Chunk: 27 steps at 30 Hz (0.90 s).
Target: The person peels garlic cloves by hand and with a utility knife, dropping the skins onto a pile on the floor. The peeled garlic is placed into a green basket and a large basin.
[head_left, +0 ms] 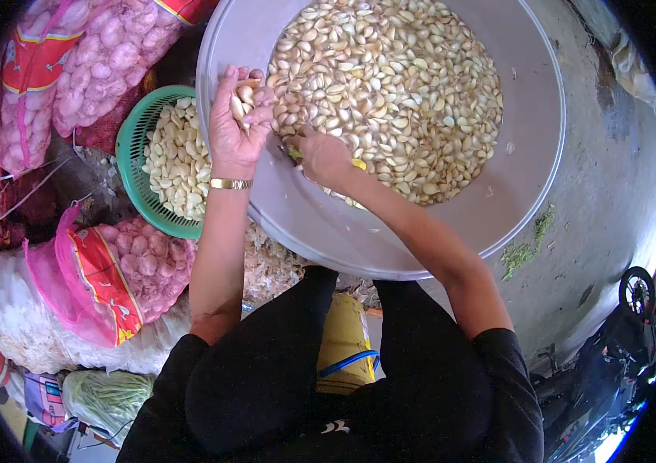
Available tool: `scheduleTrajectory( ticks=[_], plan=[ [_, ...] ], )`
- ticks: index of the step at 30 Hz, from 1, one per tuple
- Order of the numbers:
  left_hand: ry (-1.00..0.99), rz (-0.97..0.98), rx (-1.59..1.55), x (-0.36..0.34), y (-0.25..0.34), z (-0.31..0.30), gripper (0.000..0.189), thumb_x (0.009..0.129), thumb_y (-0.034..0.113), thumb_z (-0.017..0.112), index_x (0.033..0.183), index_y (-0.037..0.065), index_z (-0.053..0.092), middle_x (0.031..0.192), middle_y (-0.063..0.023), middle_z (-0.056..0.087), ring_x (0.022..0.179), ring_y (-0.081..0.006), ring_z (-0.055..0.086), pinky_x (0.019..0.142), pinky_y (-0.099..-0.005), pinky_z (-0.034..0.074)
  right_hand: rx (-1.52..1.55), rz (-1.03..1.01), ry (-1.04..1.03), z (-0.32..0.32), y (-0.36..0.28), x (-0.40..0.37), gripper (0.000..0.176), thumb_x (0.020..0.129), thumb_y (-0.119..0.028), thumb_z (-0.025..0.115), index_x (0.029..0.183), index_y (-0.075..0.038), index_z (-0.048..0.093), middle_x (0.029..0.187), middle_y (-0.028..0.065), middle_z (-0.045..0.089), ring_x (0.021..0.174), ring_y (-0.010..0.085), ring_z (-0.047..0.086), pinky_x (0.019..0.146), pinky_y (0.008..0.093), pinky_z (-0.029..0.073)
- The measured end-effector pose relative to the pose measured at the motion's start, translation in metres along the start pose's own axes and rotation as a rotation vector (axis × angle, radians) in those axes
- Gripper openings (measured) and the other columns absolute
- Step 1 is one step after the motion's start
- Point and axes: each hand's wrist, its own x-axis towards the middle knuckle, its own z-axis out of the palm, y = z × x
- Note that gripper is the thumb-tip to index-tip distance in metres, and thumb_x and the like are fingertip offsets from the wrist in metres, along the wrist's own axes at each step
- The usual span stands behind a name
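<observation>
Unpeeled garlic cloves (389,100) fill the middle of a large grey basin (513,208), apparently in water. Over the basin's left rim, my left hand (237,143) is palm up, its fingers curled around a few garlic cloves (244,99). My right hand (323,158) reaches low into the basin at the left edge of the cloves, with its fingers bent down. From the heel of that hand sticks a yellow end (359,163), like a handle; the rest is hidden. A small greenish bit (294,152) shows at its fingertips.
A green basket (131,147) of peeled cloves stands against the basin's left side. Pink net sacks of garlic (150,258) lie further left. A yellow container (345,332) sits between my legs, and a motorcycle (613,370) stands at lower right.
</observation>
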Motion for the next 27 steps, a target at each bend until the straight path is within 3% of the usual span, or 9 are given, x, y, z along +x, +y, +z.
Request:
scheduleTrajectory(
  ticks=[3, 6, 9, 11, 12, 14, 19, 21, 27],
  plan=[
    [0.005, 0.001, -0.025, -0.001, 0.0, -0.001, 0.023, 0.095, 0.024, 0.058, 0.095, 0.001, 0.061, 0.098, -0.0117, 0.053, 0.074, -0.014, 0.048, 0.04, -0.0138, 0.04, -0.105, -0.001, -0.114, -0.007, 0.005, -0.004, 0.032, 0.077, -0.008, 0.061, 0.109, -0.01, 0.062, 0.107, 0.0132, 0.056, 0.093, 0.0323, 0.063, 0.077, 0.0434, 0.053],
    [0.023, 0.01, -0.012, -0.001, -0.004, -0.001, 0.022, 0.094, 0.023, 0.058, 0.096, 0.001, 0.061, 0.097, -0.0116, 0.054, 0.071, -0.014, 0.047, 0.039, -0.0135, 0.039, 0.016, -0.075, -0.048, -0.011, 0.013, -0.015, 0.033, 0.074, -0.005, 0.065, 0.107, -0.005, 0.062, 0.107, 0.0164, 0.06, 0.093, 0.0332, 0.064, 0.08, 0.0435, 0.053],
    [0.016, -0.004, -0.018, -0.001, -0.005, 0.0, 0.021, 0.094, 0.022, 0.058, 0.095, 0.001, 0.061, 0.096, -0.0115, 0.054, 0.07, -0.0142, 0.048, 0.039, -0.0138, 0.039, 0.117, -0.123, 0.03, -0.014, 0.025, -0.024, 0.029, 0.076, -0.007, 0.068, 0.105, -0.004, 0.062, 0.101, 0.0138, 0.064, 0.089, 0.0256, 0.066, 0.075, 0.0386, 0.054],
    [0.072, -0.019, 0.014, -0.002, -0.006, 0.0, 0.02, 0.094, 0.021, 0.058, 0.094, 0.002, 0.061, 0.095, -0.0117, 0.056, 0.072, -0.0148, 0.05, 0.039, -0.0143, 0.038, 0.718, -0.02, 0.023, -0.035, 0.02, -0.033, 0.027, 0.078, -0.006, 0.071, 0.103, -0.003, 0.064, 0.095, 0.0104, 0.068, 0.081, 0.0177, 0.066, 0.072, 0.031, 0.055],
    [0.071, -0.02, 0.013, -0.003, -0.008, 0.001, 0.02, 0.094, 0.021, 0.058, 0.094, 0.002, 0.061, 0.095, -0.0117, 0.056, 0.072, -0.0148, 0.05, 0.039, -0.0143, 0.038, 0.716, -0.02, 0.024, -0.044, 0.015, -0.038, 0.027, 0.078, -0.006, 0.071, 0.103, -0.003, 0.064, 0.095, 0.0104, 0.068, 0.081, 0.0177, 0.066, 0.072, 0.031, 0.055],
    [0.053, -0.095, 0.043, -0.005, -0.017, 0.002, 0.02, 0.094, 0.022, 0.059, 0.092, 0.003, 0.061, 0.094, -0.0113, 0.058, 0.072, -0.0147, 0.054, 0.039, -0.0153, 0.039, 1.167, 0.101, 0.175, -0.064, 0.005, -0.05, 0.024, 0.079, -0.004, 0.072, 0.102, -0.001, 0.065, 0.096, 0.0077, 0.067, 0.076, 0.0127, 0.064, 0.072, 0.0243, 0.055],
    [0.169, -0.232, 0.339, -0.027, -0.064, 0.011, 0.022, 0.091, 0.029, 0.063, 0.095, 0.008, 0.058, 0.081, -0.0035, 0.061, 0.061, -0.0095, 0.06, 0.037, -0.0142, 0.038, 1.098, 0.052, 0.182, -0.116, 0.005, -0.074, 0.021, 0.083, -0.006, 0.07, 0.103, 0.0, 0.066, 0.094, 0.0075, 0.069, 0.083, 0.0151, 0.064, 0.077, 0.0269, 0.054],
    [0.191, -0.441, 0.268, -0.041, -0.085, 0.018, 0.023, 0.092, 0.031, 0.062, 0.097, 0.009, 0.057, 0.08, -0.0034, 0.061, 0.061, -0.0093, 0.061, 0.035, -0.0133, 0.038, 0.726, -0.22, 0.199, -0.128, 0.013, -0.076, 0.023, 0.082, -0.009, 0.071, 0.104, -0.002, 0.066, 0.095, 0.0084, 0.069, 0.088, 0.0167, 0.064, 0.076, 0.0309, 0.052],
    [0.098, -0.585, 0.308, -0.072, -0.12, 0.022, 0.03, 0.09, 0.035, 0.065, 0.102, 0.009, 0.057, 0.082, -0.002, 0.06, 0.06, -0.0073, 0.055, 0.034, -0.0125, 0.032, 0.531, -0.122, 0.161, -0.14, 0.028, -0.104, 0.022, 0.077, -0.01, 0.075, 0.097, -0.003, 0.067, 0.087, 0.0077, 0.065, 0.085, 0.0156, 0.061, 0.076, 0.0318, 0.049]
  ],
)
